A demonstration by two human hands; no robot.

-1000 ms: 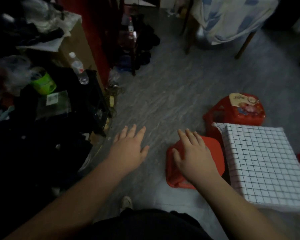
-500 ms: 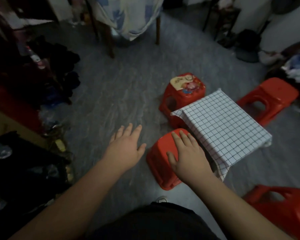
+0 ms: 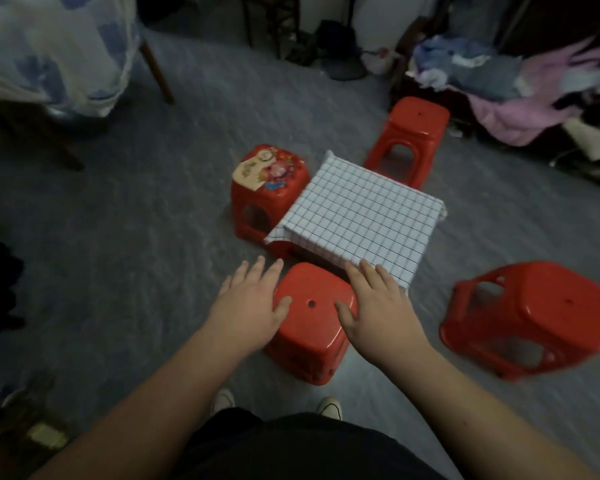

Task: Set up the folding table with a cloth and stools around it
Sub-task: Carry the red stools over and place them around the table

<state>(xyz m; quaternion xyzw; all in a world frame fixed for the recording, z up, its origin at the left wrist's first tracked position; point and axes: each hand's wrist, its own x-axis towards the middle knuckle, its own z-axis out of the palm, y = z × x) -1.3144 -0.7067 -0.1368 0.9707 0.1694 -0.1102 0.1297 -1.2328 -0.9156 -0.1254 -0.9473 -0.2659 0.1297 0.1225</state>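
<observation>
Fingers (image 3: 257, 271) of the left hand (image 3: 248, 308) lay straight and spread, thumb on the nearest plain red plastic stool (image 3: 310, 320), grasping nothing, while the right hand (image 3: 378, 306) lay flat over its other edge. Beyond stood the low square table under a white blue-checked cloth (image 3: 357, 216), flanked by a sticker-topped red plastic stool (image 3: 269, 188), a taller red plastic stool (image 3: 411, 136) behind and a tilted red plastic stool (image 3: 530, 317) at right. Heaped clothes (image 3: 506, 84) lay farther back.

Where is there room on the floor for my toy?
Bare floor lies left of the picture stool, up to the draped chair. It is crowded round the checked table, with stools on four sides, and by the clothes pile.
</observation>
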